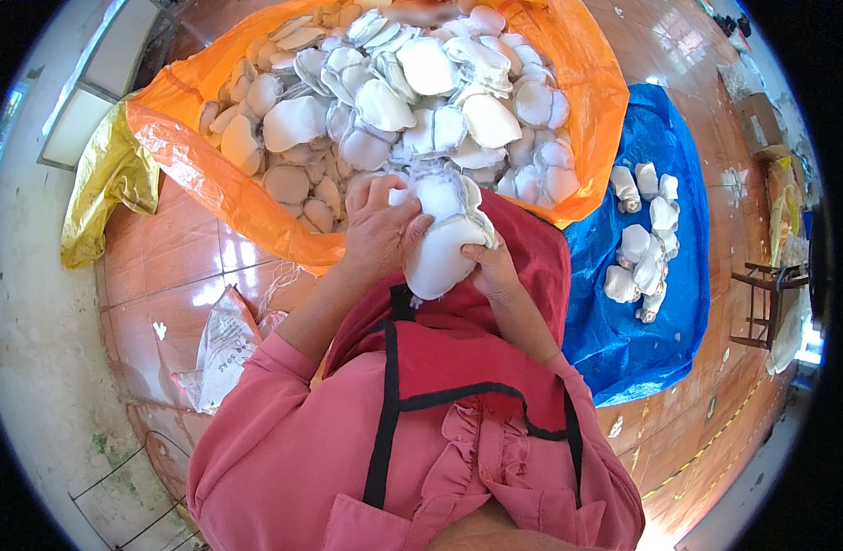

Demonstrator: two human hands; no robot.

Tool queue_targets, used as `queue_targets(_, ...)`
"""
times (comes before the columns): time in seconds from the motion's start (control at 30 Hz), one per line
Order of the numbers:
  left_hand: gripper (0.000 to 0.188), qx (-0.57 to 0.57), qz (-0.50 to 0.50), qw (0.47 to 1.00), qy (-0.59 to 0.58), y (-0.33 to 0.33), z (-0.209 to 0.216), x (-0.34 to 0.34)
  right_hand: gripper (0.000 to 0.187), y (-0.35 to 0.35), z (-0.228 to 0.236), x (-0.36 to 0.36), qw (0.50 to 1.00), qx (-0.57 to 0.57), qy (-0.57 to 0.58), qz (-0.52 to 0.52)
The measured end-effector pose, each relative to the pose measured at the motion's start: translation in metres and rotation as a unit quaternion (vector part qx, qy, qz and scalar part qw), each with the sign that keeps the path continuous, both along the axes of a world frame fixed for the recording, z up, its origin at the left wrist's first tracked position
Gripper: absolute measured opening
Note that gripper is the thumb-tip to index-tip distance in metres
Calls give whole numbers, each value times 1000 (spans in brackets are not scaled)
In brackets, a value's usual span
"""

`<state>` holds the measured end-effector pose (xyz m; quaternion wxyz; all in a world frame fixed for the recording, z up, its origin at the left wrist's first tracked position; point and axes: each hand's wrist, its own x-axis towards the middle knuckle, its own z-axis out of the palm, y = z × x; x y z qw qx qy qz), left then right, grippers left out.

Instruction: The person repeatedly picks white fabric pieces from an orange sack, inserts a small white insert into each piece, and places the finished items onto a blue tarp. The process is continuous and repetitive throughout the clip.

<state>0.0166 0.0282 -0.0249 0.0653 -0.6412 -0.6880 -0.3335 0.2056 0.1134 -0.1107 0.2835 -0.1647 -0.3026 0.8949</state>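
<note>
- The left hand (377, 230) is gripping the upper left side of a white foam cup (443, 250), its fingers (385, 197) curling together over the top edge of the piece.
- The right hand (495, 271) is holding the same white foam cup from the lower right, fingers clamped against its rim; the fingertips are lying partly behind the piece.
- The white foam cup is sitting between both hands, just above the person's lap, in front of a red apron (458, 358) with black trim worn over a pink top.
- Just beyond the hands, an orange sack (210, 184) is lying open on the floor, holding a big heap of similar white cups (412, 92).
- To the right, a blue sheet (660, 340) is lying spread on the tiled floor (164, 294), carrying a small stack of white cups (646, 239), well apart from the hands.
- A yellow bag (105, 188) is lying beside the orange sack on the left, and a printed white sack (221, 344) is lying near the left elbow.
</note>
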Motion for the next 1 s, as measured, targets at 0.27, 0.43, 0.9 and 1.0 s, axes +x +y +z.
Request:
queue_targets(0.27, 38, 69, 66, 957, -274, 6, -26, -16, 50, 3, 3, -9, 990, -54, -1, -128)
queue_targets(0.43, 46, -116, -4, 484, -868, 4, -27, -4, 42, 3, 3, -10, 990, -75, 16, -117)
queue_targets(0.9, 42, 127, 136, 586, -789, 40, -73, 3, 24, -11, 1, -31, 894, 359, -236, -126)
queue_targets(1.0, 42, 102, 144, 608, -774, 41, -68, 12, 13, -5, -11, -36, 874, 431, -188, -123)
